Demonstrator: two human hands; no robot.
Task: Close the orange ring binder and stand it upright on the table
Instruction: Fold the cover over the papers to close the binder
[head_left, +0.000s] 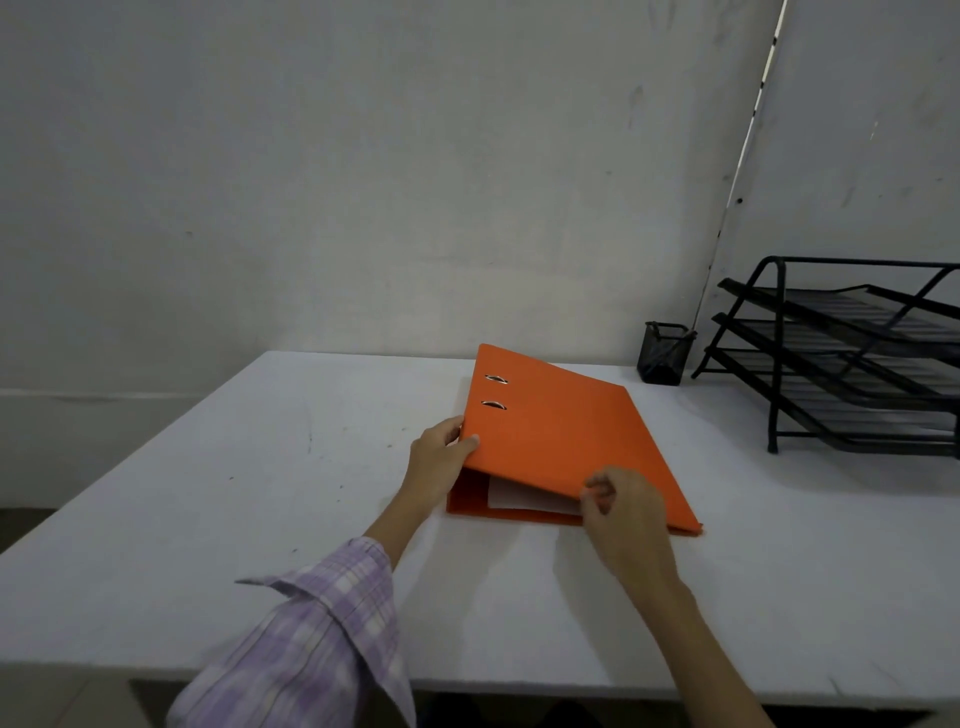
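Observation:
The orange ring binder (561, 441) lies flat on the white table (260, 493), its front cover lowered almost shut with a gap at the near left showing white paper inside. Two metal slots show near the cover's left edge. My left hand (441, 452) grips the cover's left edge, thumb on top. My right hand (618, 504) rests at the cover's near edge with its fingers curled; whether it pinches the cover I cannot tell.
A black mesh pen holder (665, 353) stands at the back of the table. A black three-tier wire paper tray (841, 353) sits at the right. A white wall rises behind the table.

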